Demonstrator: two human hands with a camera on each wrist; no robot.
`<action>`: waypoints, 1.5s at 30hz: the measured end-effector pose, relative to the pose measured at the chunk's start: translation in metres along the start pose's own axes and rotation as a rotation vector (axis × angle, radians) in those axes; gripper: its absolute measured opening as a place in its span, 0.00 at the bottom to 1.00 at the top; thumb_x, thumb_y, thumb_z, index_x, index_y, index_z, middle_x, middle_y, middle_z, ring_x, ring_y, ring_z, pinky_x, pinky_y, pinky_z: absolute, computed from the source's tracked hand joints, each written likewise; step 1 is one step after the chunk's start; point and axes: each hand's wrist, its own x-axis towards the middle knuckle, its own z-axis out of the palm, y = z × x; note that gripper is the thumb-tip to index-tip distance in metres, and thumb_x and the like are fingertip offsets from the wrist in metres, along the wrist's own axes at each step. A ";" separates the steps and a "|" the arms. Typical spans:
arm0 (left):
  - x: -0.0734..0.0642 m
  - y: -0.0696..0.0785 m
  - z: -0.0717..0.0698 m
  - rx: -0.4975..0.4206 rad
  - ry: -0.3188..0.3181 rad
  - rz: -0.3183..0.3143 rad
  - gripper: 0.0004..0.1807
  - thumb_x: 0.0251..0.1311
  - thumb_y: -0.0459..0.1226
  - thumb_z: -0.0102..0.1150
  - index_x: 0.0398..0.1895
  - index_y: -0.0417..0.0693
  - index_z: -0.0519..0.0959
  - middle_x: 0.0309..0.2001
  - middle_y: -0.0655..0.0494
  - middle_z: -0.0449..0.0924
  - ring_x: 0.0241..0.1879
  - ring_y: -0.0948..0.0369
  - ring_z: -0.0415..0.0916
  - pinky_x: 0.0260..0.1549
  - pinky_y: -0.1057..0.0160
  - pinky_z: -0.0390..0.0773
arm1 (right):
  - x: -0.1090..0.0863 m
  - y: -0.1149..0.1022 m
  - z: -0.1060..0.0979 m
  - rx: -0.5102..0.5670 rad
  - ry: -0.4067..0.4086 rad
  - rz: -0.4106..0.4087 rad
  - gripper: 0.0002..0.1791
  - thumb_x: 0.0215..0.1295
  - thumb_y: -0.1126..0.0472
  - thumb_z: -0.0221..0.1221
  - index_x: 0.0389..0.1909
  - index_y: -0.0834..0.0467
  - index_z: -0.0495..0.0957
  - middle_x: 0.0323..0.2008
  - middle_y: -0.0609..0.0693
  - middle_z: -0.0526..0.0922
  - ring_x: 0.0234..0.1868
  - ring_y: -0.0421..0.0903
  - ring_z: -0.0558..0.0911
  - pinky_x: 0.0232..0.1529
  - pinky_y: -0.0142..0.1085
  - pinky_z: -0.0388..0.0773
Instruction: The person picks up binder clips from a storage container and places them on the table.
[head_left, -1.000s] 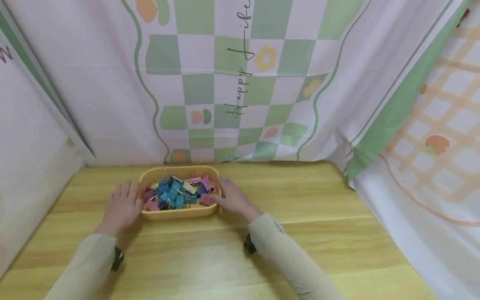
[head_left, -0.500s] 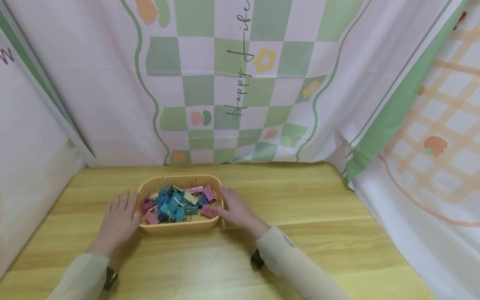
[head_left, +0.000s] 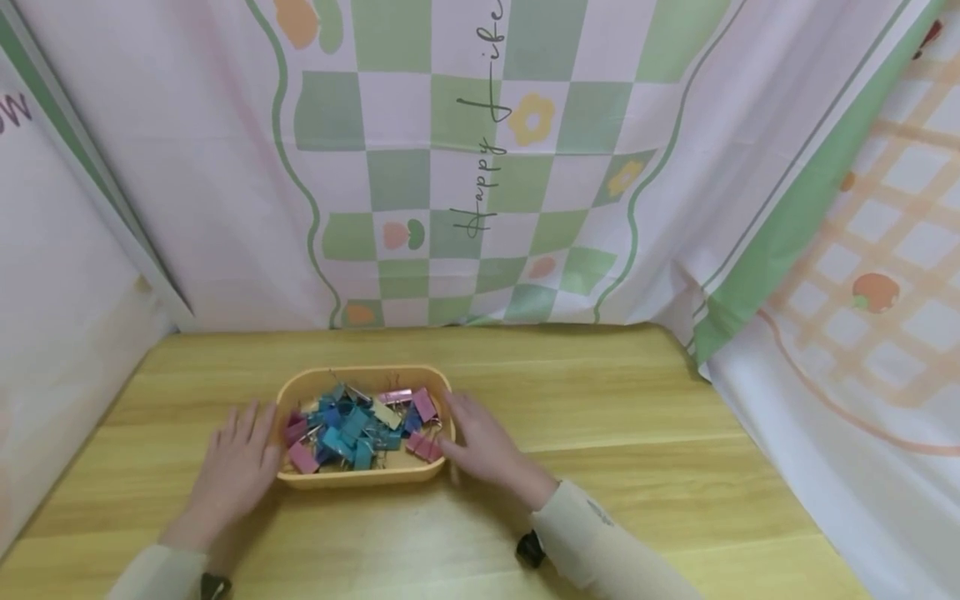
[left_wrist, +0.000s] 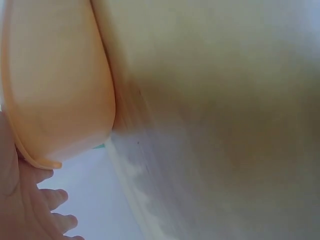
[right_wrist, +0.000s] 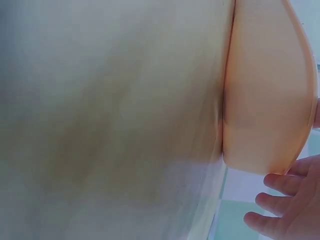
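Observation:
An orange oval-cornered tray (head_left: 360, 478) stands on the table, holding several binder clips (head_left: 354, 427) in blue, teal, pink and cream, some with their wire handles up. My left hand (head_left: 236, 467) lies against the tray's left end with its fingers extended forward. Against the right end rests my right hand (head_left: 487, 446), its thumb by the rim and its fingers extended along the outside. In the left wrist view the fingers (left_wrist: 54, 198) spread out past the tray's rim. The right wrist view shows fingers (right_wrist: 282, 185) loosely spread, one touching the tray's corner.
The wood-grain table (head_left: 637, 467) reaches back to a hanging checked cloth (head_left: 465, 183). White cloth (head_left: 67, 275) borders the left, and an orange-checked cloth (head_left: 885, 250) hangs along the right side.
The tray with its clips has slid away from the back cloth toward the person, and slightly right. Both hands have travelled along with it, staying at its two ends.

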 end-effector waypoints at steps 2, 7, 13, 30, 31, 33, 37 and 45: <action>-0.003 0.001 0.000 0.005 0.004 -0.001 0.28 0.67 0.39 0.32 0.66 0.30 0.54 0.65 0.27 0.46 0.62 0.29 0.42 0.57 0.32 0.43 | -0.004 -0.002 0.000 0.006 -0.005 0.010 0.38 0.62 0.53 0.55 0.68 0.64 0.53 0.65 0.63 0.59 0.65 0.61 0.58 0.64 0.52 0.53; -0.009 0.006 -0.002 0.001 0.005 -0.005 0.28 0.67 0.38 0.33 0.67 0.30 0.53 0.66 0.29 0.48 0.62 0.30 0.44 0.57 0.32 0.44 | -0.010 -0.005 0.000 0.014 -0.017 0.031 0.38 0.62 0.52 0.54 0.69 0.63 0.53 0.65 0.63 0.59 0.65 0.61 0.57 0.64 0.52 0.53; -0.011 0.008 -0.003 -0.002 -0.005 -0.005 0.28 0.68 0.39 0.32 0.67 0.30 0.53 0.66 0.30 0.48 0.63 0.32 0.44 0.58 0.33 0.44 | -0.013 -0.007 0.000 0.018 -0.014 0.035 0.37 0.63 0.53 0.54 0.68 0.65 0.53 0.65 0.64 0.58 0.65 0.61 0.57 0.64 0.52 0.53; -0.009 0.008 -0.005 0.008 -0.043 0.035 0.29 0.68 0.38 0.33 0.67 0.27 0.50 0.67 0.31 0.47 0.64 0.35 0.46 0.60 0.37 0.44 | -0.007 -0.005 -0.006 0.069 0.002 0.073 0.38 0.65 0.44 0.51 0.68 0.63 0.54 0.65 0.62 0.60 0.64 0.57 0.60 0.63 0.50 0.56; -0.009 0.008 -0.005 0.009 -0.040 0.039 0.29 0.68 0.38 0.33 0.67 0.27 0.50 0.67 0.31 0.47 0.64 0.35 0.46 0.60 0.38 0.44 | -0.005 -0.006 -0.008 0.074 0.019 0.071 0.38 0.65 0.44 0.51 0.68 0.63 0.56 0.64 0.62 0.61 0.64 0.57 0.61 0.63 0.49 0.57; -0.009 0.008 -0.005 0.014 -0.040 0.042 0.29 0.68 0.38 0.33 0.67 0.27 0.49 0.67 0.31 0.47 0.64 0.35 0.46 0.60 0.38 0.45 | -0.001 -0.008 -0.012 0.089 0.063 0.056 0.35 0.65 0.46 0.52 0.66 0.63 0.58 0.63 0.61 0.63 0.63 0.56 0.62 0.62 0.49 0.58; -0.009 0.008 -0.005 0.013 -0.054 0.045 0.29 0.70 0.40 0.31 0.68 0.29 0.48 0.67 0.33 0.47 0.65 0.36 0.46 0.61 0.38 0.45 | 0.009 -0.016 -0.021 0.115 0.130 0.002 0.30 0.65 0.50 0.55 0.63 0.63 0.65 0.62 0.59 0.65 0.63 0.54 0.64 0.62 0.48 0.60; -0.009 0.007 -0.003 0.010 -0.080 0.056 0.30 0.71 0.42 0.32 0.68 0.29 0.47 0.68 0.33 0.46 0.65 0.37 0.44 0.61 0.39 0.44 | 0.029 -0.044 -0.026 0.259 0.032 -0.069 0.24 0.65 0.52 0.55 0.57 0.63 0.71 0.48 0.55 0.78 0.48 0.48 0.77 0.49 0.38 0.75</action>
